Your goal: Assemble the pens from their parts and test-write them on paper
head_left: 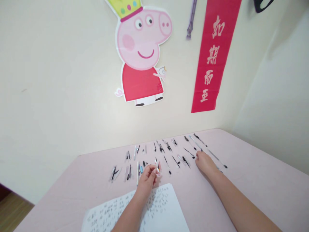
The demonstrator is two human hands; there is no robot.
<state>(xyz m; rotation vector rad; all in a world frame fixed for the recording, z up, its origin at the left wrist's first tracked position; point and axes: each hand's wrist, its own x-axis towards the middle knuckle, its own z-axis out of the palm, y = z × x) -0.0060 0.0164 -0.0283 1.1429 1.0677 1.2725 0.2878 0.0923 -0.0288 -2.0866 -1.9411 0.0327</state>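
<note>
Above the pink surface (79, 183), the left hand (150, 174) is pinching a small whitish pen part (157, 165), its long axis pointing roughly away from the person. Well apart, the right hand (203, 160) is curling beside a black refill (188, 152) slanting toward it; its grip I cannot tell.

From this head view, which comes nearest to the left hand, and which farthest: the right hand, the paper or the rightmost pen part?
1. Paper, just below the left hand.
2. Right hand, across to the right.
3. Rightmost pen part, beyond the right hand.
</note>
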